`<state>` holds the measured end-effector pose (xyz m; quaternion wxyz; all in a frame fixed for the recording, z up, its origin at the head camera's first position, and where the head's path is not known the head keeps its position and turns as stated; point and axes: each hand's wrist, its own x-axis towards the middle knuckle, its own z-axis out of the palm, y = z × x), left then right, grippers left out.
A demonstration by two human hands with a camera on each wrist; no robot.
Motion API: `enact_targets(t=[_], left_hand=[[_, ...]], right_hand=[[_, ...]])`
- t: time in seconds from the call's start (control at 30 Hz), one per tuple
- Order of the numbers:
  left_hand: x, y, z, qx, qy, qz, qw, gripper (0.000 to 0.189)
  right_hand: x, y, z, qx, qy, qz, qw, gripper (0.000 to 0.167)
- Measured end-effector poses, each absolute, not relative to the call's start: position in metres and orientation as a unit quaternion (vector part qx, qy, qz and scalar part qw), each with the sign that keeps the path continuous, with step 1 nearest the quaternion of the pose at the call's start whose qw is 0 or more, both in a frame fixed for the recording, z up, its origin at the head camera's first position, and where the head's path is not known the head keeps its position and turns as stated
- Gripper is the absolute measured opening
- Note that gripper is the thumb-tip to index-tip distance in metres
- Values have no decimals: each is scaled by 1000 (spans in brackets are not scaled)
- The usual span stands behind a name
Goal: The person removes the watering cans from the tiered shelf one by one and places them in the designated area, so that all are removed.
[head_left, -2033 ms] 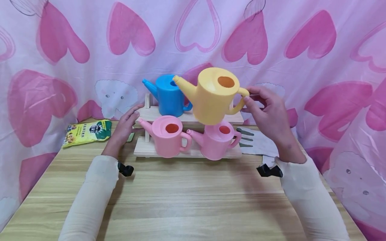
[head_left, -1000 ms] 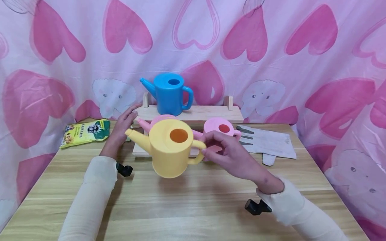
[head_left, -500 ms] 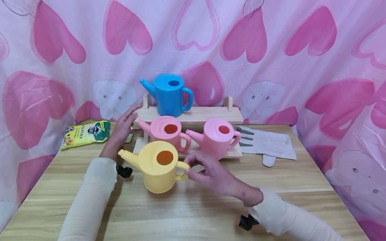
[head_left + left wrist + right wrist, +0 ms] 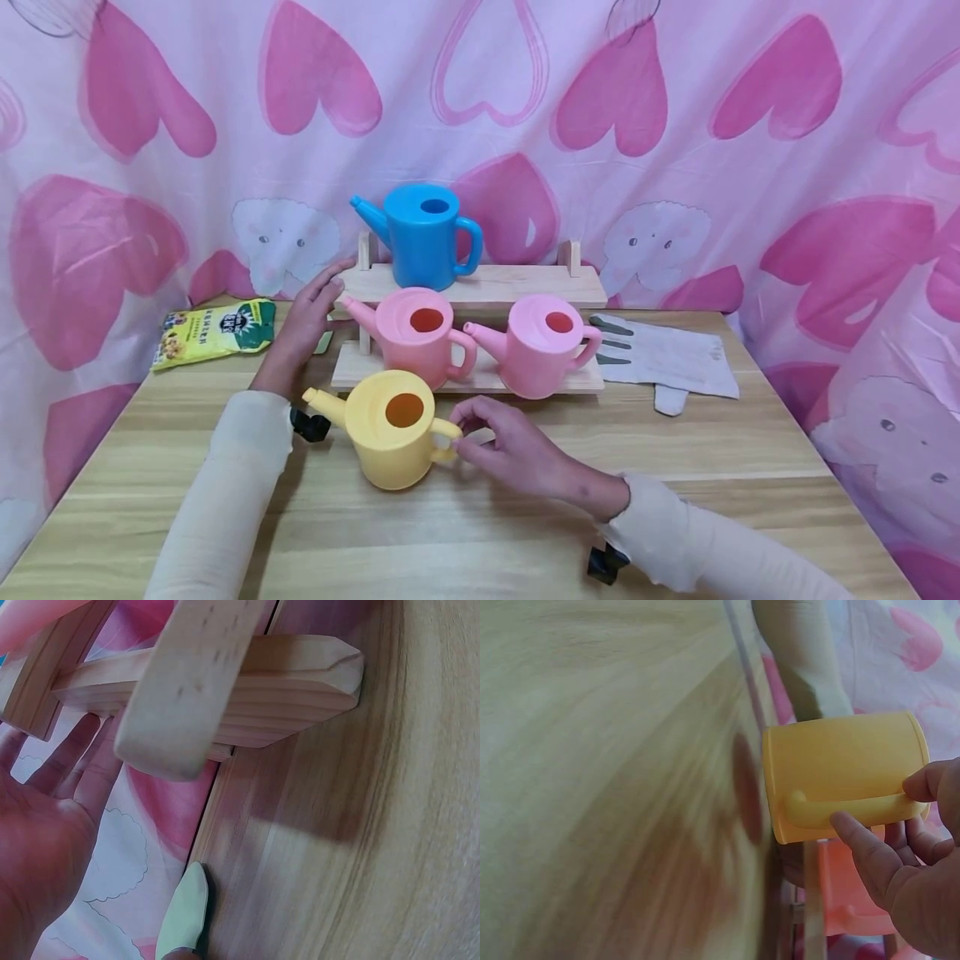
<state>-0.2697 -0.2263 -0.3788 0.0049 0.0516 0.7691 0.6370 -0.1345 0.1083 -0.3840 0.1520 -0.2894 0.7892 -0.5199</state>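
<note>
My right hand pinches the handle of a yellow watering can in front of the wooden rack, spout pointing left. In the right wrist view the fingertips lie on the can's handle, the can standing close over the tabletop. My left hand rests against the left end of the wooden rack, its fingers stretched out along the upper shelf, as the left wrist view also shows. On the upper shelf stands a blue watering can. Two pink watering cans, left and right, occupy the lower shelf.
A yellow-green packet lies at the back left. Beside the left hand is a flat pale green piece. A grey-white glove with dark fingers lies right of the rack. Behind the table hangs a heart-print curtain.
The yellow watering can has come from the upper shelf, forward, left and down to in front of the rack, carried by the right hand. The left hand has stayed at the rack.
</note>
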Motion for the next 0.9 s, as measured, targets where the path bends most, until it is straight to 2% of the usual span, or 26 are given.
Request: enact_targets(t=[0.33, 0.9], left_hand=[[-285, -233, -398, 61, 763, 643, -7, 54], [-283, -233, -400, 66, 766, 640, -17, 57]], right_hand=[[-134, 103, -393, -288, 789, -519, 158, 17], [-142, 98, -392, -301, 793, -499, 175, 19]])
